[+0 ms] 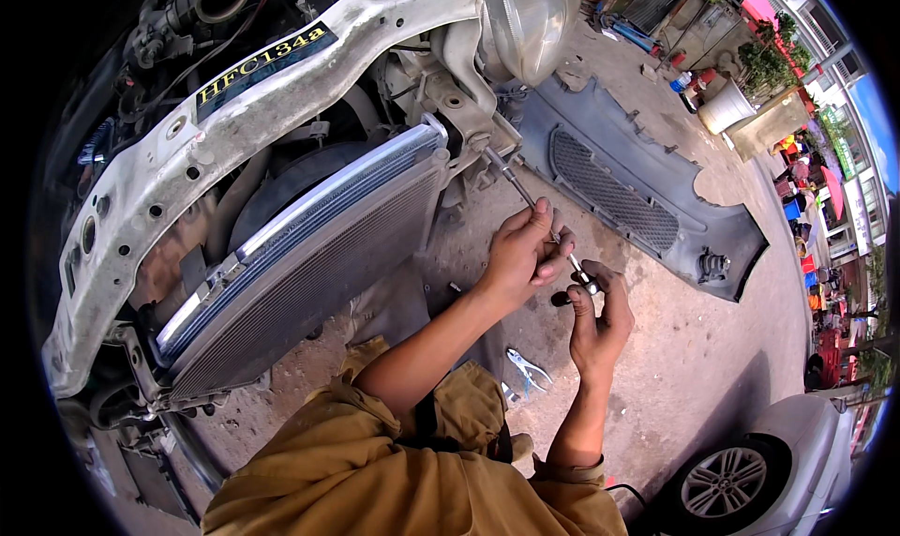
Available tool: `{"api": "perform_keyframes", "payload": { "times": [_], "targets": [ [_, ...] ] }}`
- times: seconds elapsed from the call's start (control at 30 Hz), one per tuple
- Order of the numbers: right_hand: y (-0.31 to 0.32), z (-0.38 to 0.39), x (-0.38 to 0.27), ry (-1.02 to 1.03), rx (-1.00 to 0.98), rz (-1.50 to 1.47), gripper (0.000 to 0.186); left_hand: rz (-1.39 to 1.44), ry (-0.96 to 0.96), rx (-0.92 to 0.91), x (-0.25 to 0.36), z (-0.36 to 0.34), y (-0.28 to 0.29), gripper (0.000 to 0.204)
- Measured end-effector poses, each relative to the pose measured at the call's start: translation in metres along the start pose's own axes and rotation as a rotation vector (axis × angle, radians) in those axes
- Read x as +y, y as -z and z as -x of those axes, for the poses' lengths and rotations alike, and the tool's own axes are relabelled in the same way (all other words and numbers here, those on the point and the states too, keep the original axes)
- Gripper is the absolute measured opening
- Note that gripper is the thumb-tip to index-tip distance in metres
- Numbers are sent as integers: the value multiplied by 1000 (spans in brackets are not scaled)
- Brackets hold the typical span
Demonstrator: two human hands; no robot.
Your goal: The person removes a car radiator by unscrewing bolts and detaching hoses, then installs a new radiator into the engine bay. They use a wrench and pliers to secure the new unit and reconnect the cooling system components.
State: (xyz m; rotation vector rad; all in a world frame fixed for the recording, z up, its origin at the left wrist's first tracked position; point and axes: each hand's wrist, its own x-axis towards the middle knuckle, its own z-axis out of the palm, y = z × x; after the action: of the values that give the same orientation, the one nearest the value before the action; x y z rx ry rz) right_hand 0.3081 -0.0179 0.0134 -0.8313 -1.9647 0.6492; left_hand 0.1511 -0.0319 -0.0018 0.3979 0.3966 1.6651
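Observation:
My left hand (517, 258) is closed around the shaft of a long socket wrench (515, 181). The tool's far end meets the metal bracket (458, 99) beside the radiator, below the headlight; whether it sits on a bolt is too small to tell. At the near end, my right hand (600, 333) pinches the wrench's head, with fingers and thumb around it. A dark round end shows beside that thumb. To the left stands the finned radiator (309, 264), under the car's bare, pale front crossmember (169, 166).
A removed bumper cover (623, 170) with a mesh grille lies on the ground at the right. Pliers (529, 369) rest on the floor below my hands. The headlight (531, 25) overhangs the bracket. A silver car's wheel (723, 483) stands at the lower right.

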Motion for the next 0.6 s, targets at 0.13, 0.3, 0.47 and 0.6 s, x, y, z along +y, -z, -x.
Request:
{"api": "perform_keyframes", "payload": {
  "times": [0.13,0.3,0.47,0.6],
  "targets": [
    [-3,-8,8,-176,16,-379,26,16,-37,20,-3,-8,1,37],
    [-17,-7,17,-444,0,-983,41,-22,-68,65,-7,-14,6,36],
    [-23,5,12,-857,-179,-1509,41,-154,-43,47,-6,-13,25,37],
    [-20,-16,18,-15,-303,-221,26,-254,-85,97,12,-3,28,32]
  ]
}}
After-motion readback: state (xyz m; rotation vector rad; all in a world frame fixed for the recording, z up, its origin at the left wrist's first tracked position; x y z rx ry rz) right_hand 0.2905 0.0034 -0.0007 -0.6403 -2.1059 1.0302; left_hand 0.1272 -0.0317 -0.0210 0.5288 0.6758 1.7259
